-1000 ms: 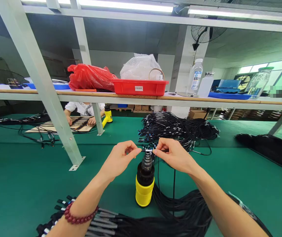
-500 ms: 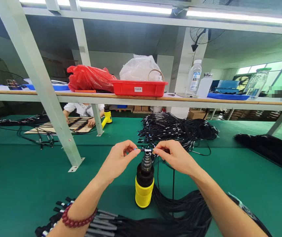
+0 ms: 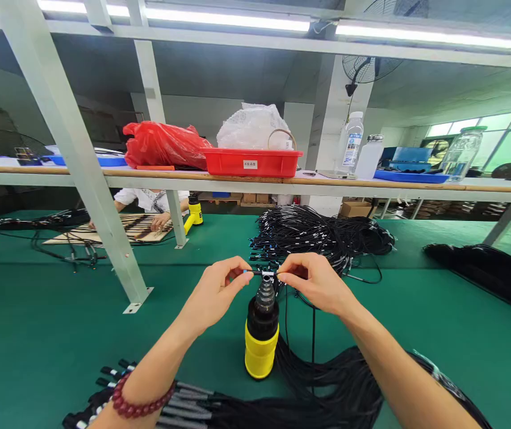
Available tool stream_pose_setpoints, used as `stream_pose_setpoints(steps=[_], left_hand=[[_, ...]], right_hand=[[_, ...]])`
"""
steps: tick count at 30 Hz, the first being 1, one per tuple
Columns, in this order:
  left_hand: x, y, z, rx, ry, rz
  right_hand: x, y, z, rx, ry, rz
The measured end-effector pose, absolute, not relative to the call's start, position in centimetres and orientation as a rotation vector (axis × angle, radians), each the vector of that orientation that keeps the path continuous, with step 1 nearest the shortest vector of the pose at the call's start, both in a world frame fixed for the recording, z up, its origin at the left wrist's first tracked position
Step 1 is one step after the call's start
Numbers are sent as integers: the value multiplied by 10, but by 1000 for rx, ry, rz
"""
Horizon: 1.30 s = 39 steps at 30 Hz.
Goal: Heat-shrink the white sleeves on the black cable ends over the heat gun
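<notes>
A thin black cable [image 3: 258, 273] with a white sleeve [image 3: 268, 274] is stretched level between my hands. My left hand [image 3: 220, 289] pinches its left end, where a bit of blue shows at the fingertips. At the other end, my right hand [image 3: 315, 283] pinches the cable between thumb and fingers. Just below the white sleeve is the dark, ribbed nozzle of a yellow heat gun [image 3: 261, 351], which stands upright on the green table [image 3: 211, 369]. Whether nozzle and sleeve touch is too small to tell.
Black cable bundles lie behind my hands [image 3: 309, 232], in front [image 3: 327, 375] and far right [image 3: 483, 274]. A slanted white post [image 3: 103, 238] rises at left. The raised shelf [image 3: 220, 183] holds a red tray [image 3: 255, 162] and bottles. Across the table, a person works at a board [image 3: 125, 232].
My hands hold the cable almost as before, over the nozzle. The view has shifted slightly. Across the table, the person's hands have moved to the left.
</notes>
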<state>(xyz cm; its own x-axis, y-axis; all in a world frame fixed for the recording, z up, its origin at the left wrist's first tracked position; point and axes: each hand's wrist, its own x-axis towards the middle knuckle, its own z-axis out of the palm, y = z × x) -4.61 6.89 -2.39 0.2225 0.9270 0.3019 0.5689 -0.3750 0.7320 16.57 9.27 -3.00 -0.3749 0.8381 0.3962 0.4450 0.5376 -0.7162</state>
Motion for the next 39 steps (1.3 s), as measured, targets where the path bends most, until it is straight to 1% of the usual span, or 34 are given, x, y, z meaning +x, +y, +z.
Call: stream_pose_setpoints(steps=[4, 10, 17, 25, 29, 36, 39], left_hand=[[-47, 70, -26, 2058, 1383, 1023], [-47, 71, -30, 2080, 1420, 932], [-53, 71, -33, 1970, 1325, 1058], [-52, 67, -32, 1953, 1349, 994], [-47, 69, -31, 1938, 1398, 1014], [-43, 70, -32, 2005, 1357, 1092], [-42, 69, -29, 2016, 1374, 1073]], right_hand=[[166, 93, -30, -1049, -1996, 638], [168, 89, -25, -1101, -2147, 590], [164, 89, -28, -1059, -2093, 598], [167, 87, -25, -1087, -2128, 576], [169, 84, -25, -1078, -2170, 566], [170, 89, -29, -1070, -2031, 599], [171, 88, -29, -1076, -2083, 586]])
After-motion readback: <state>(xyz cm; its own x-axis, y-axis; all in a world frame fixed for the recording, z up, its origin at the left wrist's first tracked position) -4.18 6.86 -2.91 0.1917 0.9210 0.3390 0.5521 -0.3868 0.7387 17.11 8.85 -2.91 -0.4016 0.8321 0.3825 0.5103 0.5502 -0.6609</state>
